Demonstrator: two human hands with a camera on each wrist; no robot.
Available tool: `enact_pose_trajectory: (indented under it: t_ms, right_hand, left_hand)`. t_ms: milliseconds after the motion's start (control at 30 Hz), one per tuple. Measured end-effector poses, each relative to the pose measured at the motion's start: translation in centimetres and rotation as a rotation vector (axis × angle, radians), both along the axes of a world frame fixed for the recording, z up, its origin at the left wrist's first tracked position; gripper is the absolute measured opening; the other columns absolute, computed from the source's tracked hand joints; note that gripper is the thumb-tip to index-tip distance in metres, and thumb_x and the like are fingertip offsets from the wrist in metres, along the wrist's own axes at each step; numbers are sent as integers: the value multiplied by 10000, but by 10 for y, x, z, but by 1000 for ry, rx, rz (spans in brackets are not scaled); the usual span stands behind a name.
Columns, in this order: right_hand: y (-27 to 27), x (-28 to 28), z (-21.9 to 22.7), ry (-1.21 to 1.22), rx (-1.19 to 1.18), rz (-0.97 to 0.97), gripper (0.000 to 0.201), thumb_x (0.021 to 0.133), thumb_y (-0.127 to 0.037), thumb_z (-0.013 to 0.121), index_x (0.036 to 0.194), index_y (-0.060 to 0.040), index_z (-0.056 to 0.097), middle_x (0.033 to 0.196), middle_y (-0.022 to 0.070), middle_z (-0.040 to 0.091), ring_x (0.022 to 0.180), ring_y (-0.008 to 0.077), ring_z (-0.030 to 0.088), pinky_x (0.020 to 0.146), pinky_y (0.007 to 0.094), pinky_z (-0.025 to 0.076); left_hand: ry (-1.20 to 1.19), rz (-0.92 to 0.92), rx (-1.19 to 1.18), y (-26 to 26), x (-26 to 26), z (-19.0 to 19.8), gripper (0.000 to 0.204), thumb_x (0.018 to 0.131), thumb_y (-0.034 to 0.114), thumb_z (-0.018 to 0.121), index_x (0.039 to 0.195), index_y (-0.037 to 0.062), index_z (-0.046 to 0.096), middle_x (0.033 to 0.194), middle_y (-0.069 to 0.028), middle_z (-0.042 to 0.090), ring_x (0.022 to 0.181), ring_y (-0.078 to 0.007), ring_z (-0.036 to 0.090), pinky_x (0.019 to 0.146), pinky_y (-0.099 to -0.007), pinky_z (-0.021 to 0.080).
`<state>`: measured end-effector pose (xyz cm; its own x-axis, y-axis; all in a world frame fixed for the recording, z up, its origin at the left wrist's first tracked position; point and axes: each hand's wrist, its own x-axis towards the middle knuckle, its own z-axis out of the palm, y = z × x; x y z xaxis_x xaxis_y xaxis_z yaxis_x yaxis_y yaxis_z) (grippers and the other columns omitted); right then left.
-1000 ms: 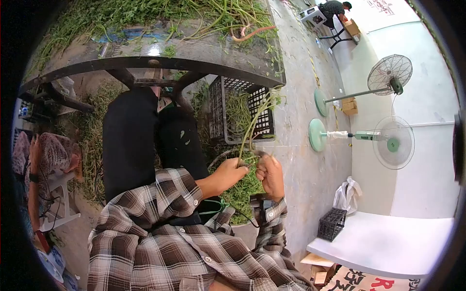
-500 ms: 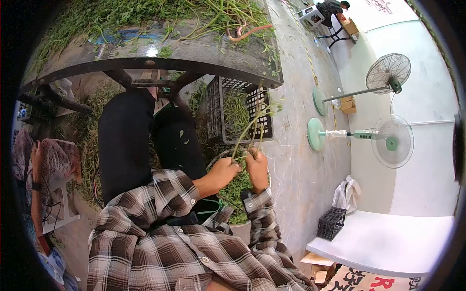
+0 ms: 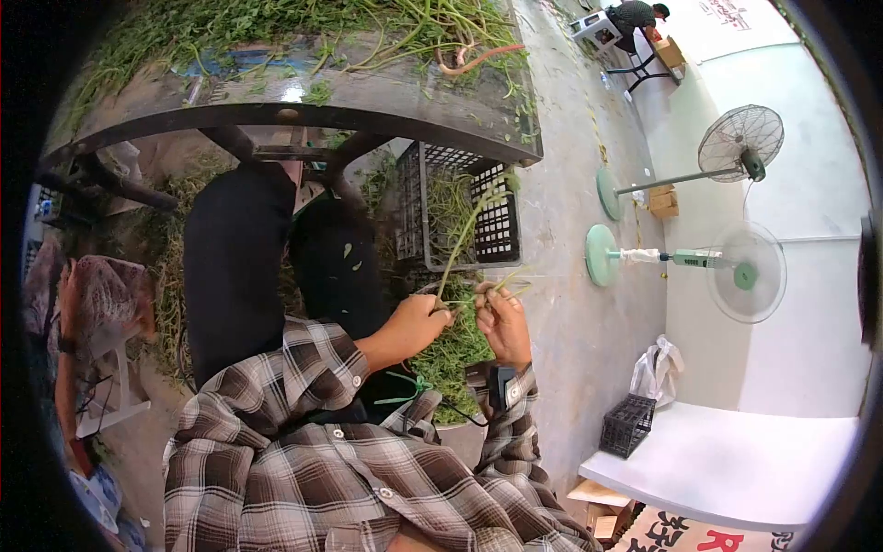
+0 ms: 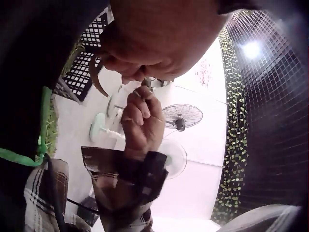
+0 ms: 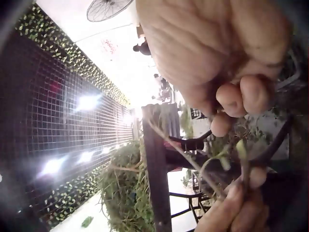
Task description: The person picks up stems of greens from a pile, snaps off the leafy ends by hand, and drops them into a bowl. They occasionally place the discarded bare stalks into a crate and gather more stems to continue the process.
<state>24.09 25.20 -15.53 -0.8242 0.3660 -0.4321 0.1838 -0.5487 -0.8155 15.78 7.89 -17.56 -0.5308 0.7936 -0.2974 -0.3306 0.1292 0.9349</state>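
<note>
The bench (image 3: pixel 368 101) filled the top of the head view, dark-edged and strewn with loose greens (image 3: pixel 276 28). Below it, upper centre, stood a black crate (image 3: pixel 501 225) with cut stems inside, and under your hands lay a heap of greens (image 3: pixel 460 354) in a round basin whose rim barely showed.

You held the long green stem (image 3: pixel 460 241) at mid-frame. It rose from your hands up across the crate front, leafy tip toward the bench edge. Your left hand (image 3: pixel 418 322) had its fingers curled round the lower end. Your right hand (image 3: pixel 504 322), just beside it to the right, pinched shorter side shoots (image 3: pixel 501 283) that fanned out to the right. In the right wrist view the thin stalk (image 5: pixel 186 154) ran slantwise between the fingertips (image 5: pixel 234 193) at bottom right and the curled fingers above. The left wrist view was too dark to show the stem well.

Judgement on handling: light, limp, easily bruised. The stalk bent under its own length, so it probably wanted holding low, near the thicker base, with a second pinch close by where a shoot joins. It likely snaps cleanly at a node and tears if pulled lengthwise. Wet leaf may have been slick.
</note>
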Motion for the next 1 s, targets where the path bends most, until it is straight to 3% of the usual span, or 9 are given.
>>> enact_pose_trajectory:
  t_ms: [33, 167, 233, 267, 333, 433, 600, 767, 1000]
  right_hand:
    - [-6, -1, 10, -20, 27, 49, 165, 909, -107, 464, 1015, 9, 515, 729, 28, 521, 495, 48, 366, 432, 181, 302]
    - [-30, -3, 31, -107, 97, 167, 257, 892, -79, 465, 1129, 13, 502, 675, -4, 477, 455, 25, 326, 388, 165, 245]
    - [-45, -5, 36, -180, 146, 245, 293, 890, -99, 478, 1167, -5, 495, 640, -43, 416, 460, 14, 309, 390, 159, 230]
    - [-52, -7, 37, -182, 146, 246, 293, 890, -99, 478, 1167, -5, 495, 640, -43, 416, 460, 14, 309, 390, 159, 230]
    - [-60, -10, 36, -140, 124, 235, 300, 893, -113, 482, 1175, -11, 492, 636, -46, 407, 461, 13, 303, 392, 157, 232]
    - [-59, -11, 26, -124, 86, 201, 210, 900, -126, 486, 1086, -33, 520, 634, -45, 408, 468, 19, 314, 401, 157, 242]
    - [-54, -8, 17, -88, 29, 148, 138, 915, -171, 489, 983, -55, 522, 671, -26, 443, 477, 35, 333, 414, 166, 263]
    - [-62, -9, 18, 3, 14, -10, 138, 924, -171, 473, 968, -46, 510, 853, 22, 537, 487, 41, 370, 423, 174, 300]
    - [-56, -8, 9, 51, -93, -14, 159, 931, -183, 455, 919, -29, 496, 866, 40, 540, 455, 43, 358, 406, 171, 286]
  left_hand:
    - [134, 38, -29, -2, -2, -1, 198, 860, 164, 509, 830, -20, 578, 616, -45, 508, 525, -120, 448, 489, -290, 351]
    - [268, 77, -54, -1, -5, -1, 221, 845, 174, 517, 831, -40, 570, 624, -122, 539, 558, -180, 507, 533, -347, 393]
    - [305, 30, -63, -2, -4, 4, 235, 846, 175, 504, 853, -55, 555, 671, -197, 553, 603, -292, 558, 566, -392, 411]
    - [304, 31, -63, -2, -3, 2, 235, 846, 175, 504, 853, -55, 555, 671, -197, 553, 603, -292, 558, 566, -392, 411]
    - [358, 1, -119, -3, 0, 0, 236, 843, 172, 488, 856, -54, 555, 723, -247, 561, 676, -393, 565, 588, -418, 420]
    - [446, -30, -80, -6, -2, 0, 234, 835, 174, 487, 838, -48, 562, 754, -262, 567, 715, -432, 549, 598, -439, 422]
    - [454, -33, -84, -6, -7, 6, 249, 830, 194, 498, 820, -46, 566, 764, -260, 566, 712, -428, 551, 609, -453, 426]
    - [475, -48, -87, -5, -11, 5, 260, 838, 204, 498, 817, -47, 563, 761, -257, 562, 714, -429, 546, 618, -453, 428]
    - [536, -87, -45, -5, -10, 9, 239, 847, 177, 486, 802, -43, 568, 770, -256, 569, 727, -426, 557, 622, -454, 435]
